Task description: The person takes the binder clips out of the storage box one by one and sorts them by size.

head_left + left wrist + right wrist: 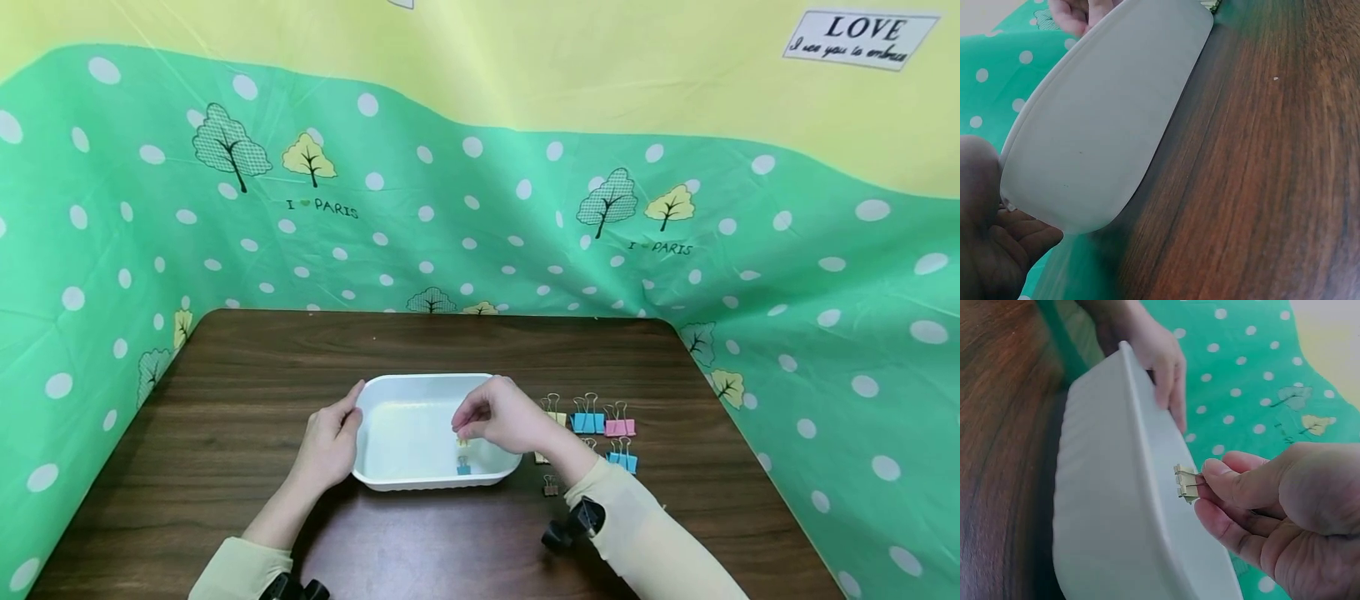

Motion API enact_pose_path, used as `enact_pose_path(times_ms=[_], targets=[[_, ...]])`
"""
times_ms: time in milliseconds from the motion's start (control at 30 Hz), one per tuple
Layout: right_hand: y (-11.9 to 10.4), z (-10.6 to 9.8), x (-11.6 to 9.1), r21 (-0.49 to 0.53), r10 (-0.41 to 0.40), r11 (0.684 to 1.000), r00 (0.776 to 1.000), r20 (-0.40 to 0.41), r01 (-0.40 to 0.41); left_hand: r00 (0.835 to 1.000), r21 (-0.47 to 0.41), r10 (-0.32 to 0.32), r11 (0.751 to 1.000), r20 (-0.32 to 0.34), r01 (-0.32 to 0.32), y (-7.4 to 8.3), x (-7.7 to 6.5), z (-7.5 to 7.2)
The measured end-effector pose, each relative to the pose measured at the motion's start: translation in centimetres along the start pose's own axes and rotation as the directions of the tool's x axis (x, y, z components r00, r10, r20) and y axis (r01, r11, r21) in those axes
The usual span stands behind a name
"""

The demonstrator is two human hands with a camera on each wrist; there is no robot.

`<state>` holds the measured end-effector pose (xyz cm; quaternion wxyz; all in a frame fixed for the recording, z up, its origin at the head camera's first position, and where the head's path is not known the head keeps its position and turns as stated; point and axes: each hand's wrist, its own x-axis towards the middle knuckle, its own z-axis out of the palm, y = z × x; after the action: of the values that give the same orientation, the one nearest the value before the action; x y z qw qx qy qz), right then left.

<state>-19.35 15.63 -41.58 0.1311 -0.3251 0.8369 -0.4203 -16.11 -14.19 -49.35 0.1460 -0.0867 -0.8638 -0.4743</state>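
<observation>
A white plastic tray [405, 429] sits on the table. At its left end my left hand [330, 437] grips the rim, thumb on one side and fingers under the outer wall in the left wrist view. Over the tray's right half, my right hand [502, 414] pinches a pale yellow binder clip [1186, 483] by its wire handles, between thumb and fingertips. Below that clip, a small blue binder clip [463, 467] lies inside the tray.
Right of the tray, several binder clips stand in rows, among them a blue clip [588, 422], a pink clip [620, 427] and a small dark clip [551, 486]. My right forearm covers part of them. A green dotted cloth [465, 225] hangs behind the brown table [262, 400].
</observation>
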Motion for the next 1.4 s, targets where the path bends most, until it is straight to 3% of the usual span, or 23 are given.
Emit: enact_pose_path(times_ms=[433, 733, 933, 1200, 1400], targets=[[0.4, -3.1, -3.7, -0.016, 0.054, 0.998, 0.995, -0.078, -0.056, 1.000, 0.016, 0.000, 1.000, 0.008, 0.000, -0.2, 0.0, 0.0], [2.3, -4.6, -6.9, 0.006, 0.091, 0.996, 0.989, -0.112, -0.091, 1.000, 0.012, -0.006, 1.000, 0.014, 0.006, -0.3, 0.0, 0.0], [3.3, -5.1, -8.8, 0.015, 0.106, 0.994, 0.989, -0.100, -0.105, 1.000, 0.014, -0.006, 1.000, 0.013, 0.006, -0.2, 0.1, 0.0], [4.1, -6.0, -11.0, 0.061, 0.193, 0.980, 0.980, -0.046, -0.190, 1.000, 0.023, -0.004, 1.000, 0.011, 0.003, 0.0, 0.0, -0.1], [5.3, -6.6, -12.8, 0.050, 0.174, 0.984, 0.984, -0.028, -0.172, 1.000, 0.020, -0.008, 1.000, 0.016, 0.008, 0.0, 0.0, -0.1]])
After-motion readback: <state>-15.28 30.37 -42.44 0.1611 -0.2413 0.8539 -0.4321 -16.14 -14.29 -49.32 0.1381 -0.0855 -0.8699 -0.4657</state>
